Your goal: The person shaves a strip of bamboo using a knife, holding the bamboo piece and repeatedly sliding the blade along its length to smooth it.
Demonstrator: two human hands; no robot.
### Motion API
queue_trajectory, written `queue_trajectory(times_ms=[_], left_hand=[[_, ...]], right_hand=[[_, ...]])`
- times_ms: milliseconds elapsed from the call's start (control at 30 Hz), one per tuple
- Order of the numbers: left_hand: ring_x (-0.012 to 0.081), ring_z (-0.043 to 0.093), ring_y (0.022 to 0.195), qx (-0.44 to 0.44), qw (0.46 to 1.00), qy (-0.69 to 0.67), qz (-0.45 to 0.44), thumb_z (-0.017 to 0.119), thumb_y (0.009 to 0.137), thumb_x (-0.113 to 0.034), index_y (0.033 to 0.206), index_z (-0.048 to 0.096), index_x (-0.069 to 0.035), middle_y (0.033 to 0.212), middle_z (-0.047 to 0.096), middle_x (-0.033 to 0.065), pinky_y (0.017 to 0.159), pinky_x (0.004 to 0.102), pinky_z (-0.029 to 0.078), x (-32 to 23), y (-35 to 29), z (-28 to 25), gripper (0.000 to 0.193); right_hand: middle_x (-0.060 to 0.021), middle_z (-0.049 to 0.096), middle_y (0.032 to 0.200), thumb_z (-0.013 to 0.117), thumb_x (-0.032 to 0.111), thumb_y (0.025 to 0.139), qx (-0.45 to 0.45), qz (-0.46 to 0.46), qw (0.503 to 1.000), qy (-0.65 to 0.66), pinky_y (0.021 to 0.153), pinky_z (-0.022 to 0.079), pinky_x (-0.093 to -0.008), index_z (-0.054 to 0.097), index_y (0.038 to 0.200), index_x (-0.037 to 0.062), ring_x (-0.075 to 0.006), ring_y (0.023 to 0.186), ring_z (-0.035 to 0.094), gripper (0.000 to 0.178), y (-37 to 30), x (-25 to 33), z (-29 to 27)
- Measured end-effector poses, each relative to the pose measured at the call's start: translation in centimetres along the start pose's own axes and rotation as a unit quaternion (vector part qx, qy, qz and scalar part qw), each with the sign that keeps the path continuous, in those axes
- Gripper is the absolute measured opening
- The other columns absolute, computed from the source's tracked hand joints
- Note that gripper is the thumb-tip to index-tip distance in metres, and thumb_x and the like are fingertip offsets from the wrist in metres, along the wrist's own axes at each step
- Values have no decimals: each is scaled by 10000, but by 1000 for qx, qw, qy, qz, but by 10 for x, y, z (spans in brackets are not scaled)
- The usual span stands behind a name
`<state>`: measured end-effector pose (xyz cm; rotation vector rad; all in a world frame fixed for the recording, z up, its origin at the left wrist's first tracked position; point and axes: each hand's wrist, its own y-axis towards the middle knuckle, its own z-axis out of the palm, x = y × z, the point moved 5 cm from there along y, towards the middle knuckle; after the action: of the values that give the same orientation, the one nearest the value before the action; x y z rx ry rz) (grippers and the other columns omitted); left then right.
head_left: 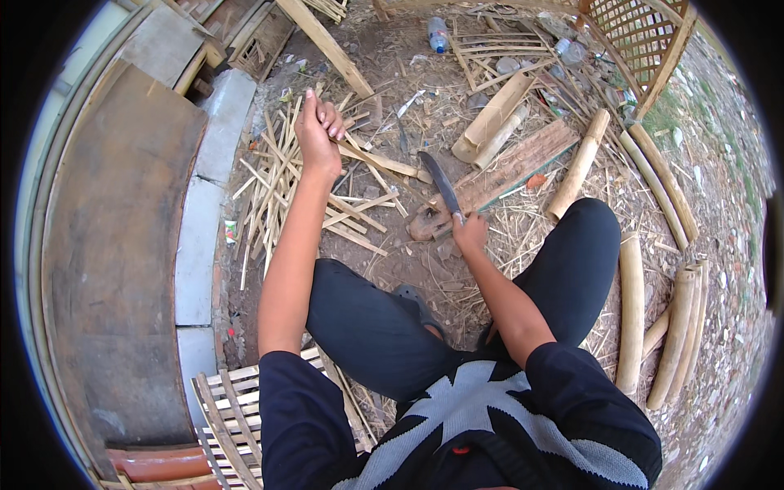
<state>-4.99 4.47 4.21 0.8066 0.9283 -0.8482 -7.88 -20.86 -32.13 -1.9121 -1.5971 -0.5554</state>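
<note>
My right hand (470,232) is closed round the grip of a machete (442,186). Its dark, curved blade points up and to the left, over the near end of a worn wooden plank (510,175). Farther out to the left, my left hand (319,131) has its fingers curled in and the thumb up. From that fist a pale bamboo strip (384,161) runs right toward the blade; part of the grip on it is hidden. Below and beside my left hand lies a loose heap of split bamboo strips (278,184) on the ground.
Split bamboo halves (495,117) lie beyond the plank. Bamboo poles (630,314) rest to the right of my knee. A slatted bamboo panel (237,416) is at lower left, near a low block wall (198,249). A plastic bottle (438,35) lies at the back.
</note>
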Motion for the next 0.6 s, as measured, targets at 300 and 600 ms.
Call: queue_trajectory(times_ms=[300,600], left_hand=[[77,256,485,55,998,-9,-29,474,1010,-487,632,308,-170,547,269,-52,490,255,253,3,0,-5,520],[69,232,488,113,992,-21,-43,392,1037,-474,629,304,-170,544,259,-63,495,246,218,0,-9,7,516]], right_hand=[[-263,672,1043,685,325,784,160,-14,985,-61,851,518,-501,536,1194,-41,-413,980,662,569,-7,-4,10],[-243,686,791,698,362,761,93,-25,995,-25,638,557,-435,678,863,-58,-349,706,709,432,26,10,2]])
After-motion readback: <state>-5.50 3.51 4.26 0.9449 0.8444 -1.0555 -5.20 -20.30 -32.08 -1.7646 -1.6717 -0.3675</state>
